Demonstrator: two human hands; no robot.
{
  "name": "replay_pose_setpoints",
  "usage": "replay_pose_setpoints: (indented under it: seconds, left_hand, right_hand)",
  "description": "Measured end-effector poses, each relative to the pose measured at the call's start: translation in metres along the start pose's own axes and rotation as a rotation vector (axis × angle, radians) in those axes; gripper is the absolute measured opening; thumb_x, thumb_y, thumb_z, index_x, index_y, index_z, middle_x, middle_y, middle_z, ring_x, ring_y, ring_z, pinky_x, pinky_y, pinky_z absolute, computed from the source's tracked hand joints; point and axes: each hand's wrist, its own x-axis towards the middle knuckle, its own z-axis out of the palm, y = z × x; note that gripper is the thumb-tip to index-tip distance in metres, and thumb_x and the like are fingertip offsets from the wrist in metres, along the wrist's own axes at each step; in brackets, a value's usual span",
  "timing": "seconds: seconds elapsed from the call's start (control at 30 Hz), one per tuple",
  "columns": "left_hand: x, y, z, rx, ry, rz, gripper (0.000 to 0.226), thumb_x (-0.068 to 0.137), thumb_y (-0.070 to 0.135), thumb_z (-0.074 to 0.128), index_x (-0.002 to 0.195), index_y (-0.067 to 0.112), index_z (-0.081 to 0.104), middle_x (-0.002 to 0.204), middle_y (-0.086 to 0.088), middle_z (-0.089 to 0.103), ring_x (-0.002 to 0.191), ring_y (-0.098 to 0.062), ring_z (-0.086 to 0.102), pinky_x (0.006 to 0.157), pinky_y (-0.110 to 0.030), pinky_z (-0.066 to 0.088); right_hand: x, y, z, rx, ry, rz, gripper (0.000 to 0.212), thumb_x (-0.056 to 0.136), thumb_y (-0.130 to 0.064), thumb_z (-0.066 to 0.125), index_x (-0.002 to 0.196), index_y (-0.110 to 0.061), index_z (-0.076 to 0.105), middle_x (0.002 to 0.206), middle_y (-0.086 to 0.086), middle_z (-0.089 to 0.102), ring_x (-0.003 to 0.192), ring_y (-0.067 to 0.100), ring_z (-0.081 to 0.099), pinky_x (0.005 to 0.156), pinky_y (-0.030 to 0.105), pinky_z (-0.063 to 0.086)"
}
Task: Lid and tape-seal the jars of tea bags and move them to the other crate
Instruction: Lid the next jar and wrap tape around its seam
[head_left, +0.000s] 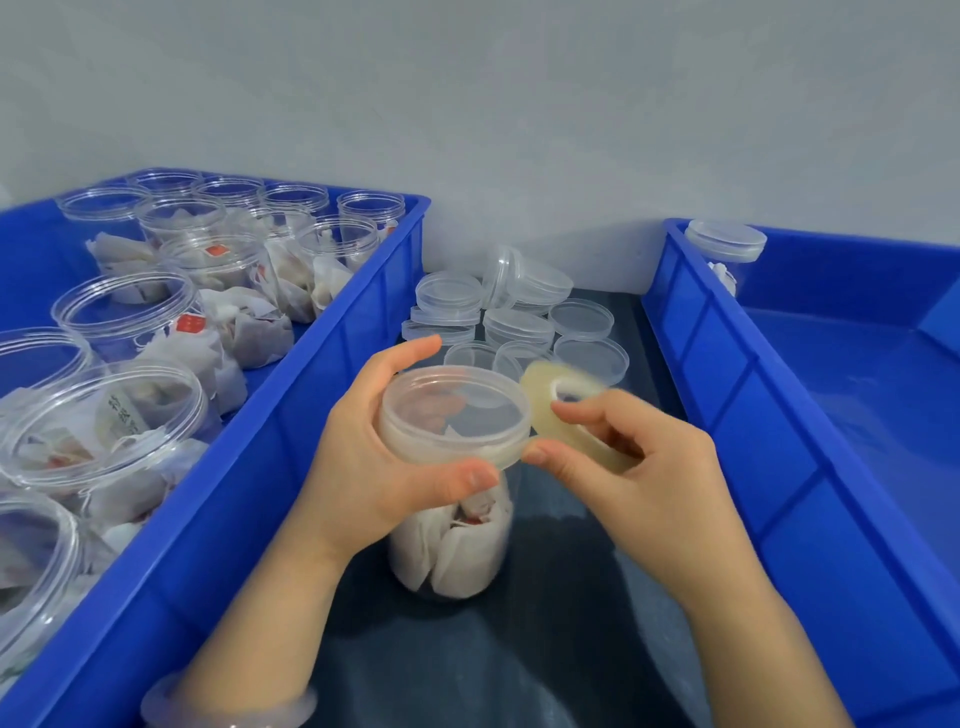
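A clear jar of tea bags (452, 551) stands on the dark surface between two blue crates, with a translucent lid (454, 410) on it. My left hand (374, 457) grips the jar just under the lid, thumb in front. My right hand (639, 467) holds a roll of clear tape (566, 410) against the lid's right edge, its thumb tip pressing at the rim. The left crate (291, 467) holds several open jars of tea bags (130, 322). The right crate (753, 415) has one lidded jar (725, 244) in its far left corner.
A pile of several loose translucent lids (514, 312) lies on the dark surface behind the jar, between the crates. A grey wall rises behind everything. A pale bangle (228, 706) circles my left wrist.
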Motion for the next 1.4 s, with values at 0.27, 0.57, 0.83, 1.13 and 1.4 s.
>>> replay_pose_setpoints:
  seconds: [0.27,0.57,0.83,1.13,1.4]
  left_hand:
    - [0.0,-0.004,-0.006,-0.128,-0.172,-0.083,0.108,0.037,0.056,0.091,0.13,0.026,0.045,0.116,-0.001,0.067,0.109,-0.019,0.064,0.081,-0.021,0.051]
    - [0.001,-0.009,0.005,-0.146,0.052,-0.049,0.103,0.031,0.049,0.091,0.121,0.023,0.047,0.107,0.011,0.068,0.105,-0.008,0.064,0.082,-0.019,0.051]
    - [-0.002,-0.009,0.021,0.038,0.218,-0.052,0.096,0.03,0.052,0.083,0.117,0.041,0.045,0.121,0.016,0.057,0.11,0.006,0.056,0.076,-0.006,0.046]
    - [-0.001,-0.01,0.014,-0.033,0.259,0.032,0.085,0.04,0.04,0.083,0.119,0.028,0.052,0.11,0.013,0.068,0.109,-0.005,0.063,0.087,-0.018,0.05]
    - [-0.001,-0.006,0.01,-0.171,0.152,-0.021,0.098,0.035,0.057,0.09,0.118,0.019,0.056,0.107,0.007,0.072,0.105,-0.015,0.067,0.082,-0.021,0.052]
  right_hand:
    - [0.003,0.001,-0.005,0.108,-0.174,0.079,0.064,0.04,-0.073,0.069,0.095,-0.041,0.065,0.079,-0.008,0.063,0.071,0.006,0.055,0.062,0.02,0.044]
    - [0.002,0.008,0.0,0.079,-0.103,0.044,0.045,0.062,-0.07,0.064,0.1,-0.046,0.059,0.072,-0.018,0.059,0.063,0.004,0.053,0.058,0.013,0.039]
    - [-0.002,0.004,0.006,0.013,-0.089,-0.082,0.016,0.077,-0.046,0.061,0.091,-0.044,0.054,0.079,-0.035,0.055,0.075,-0.003,0.054,0.066,0.007,0.038]
    - [0.0,0.006,0.0,-0.076,-0.08,-0.049,0.037,0.067,-0.077,0.045,0.092,-0.054,0.06,0.065,-0.024,0.057,0.061,0.003,0.053,0.061,0.026,0.042]
    - [0.003,0.006,-0.001,0.021,-0.072,0.042,0.061,0.049,-0.086,0.053,0.097,-0.049,0.059,0.067,-0.02,0.055,0.062,0.006,0.048,0.063,0.028,0.04]
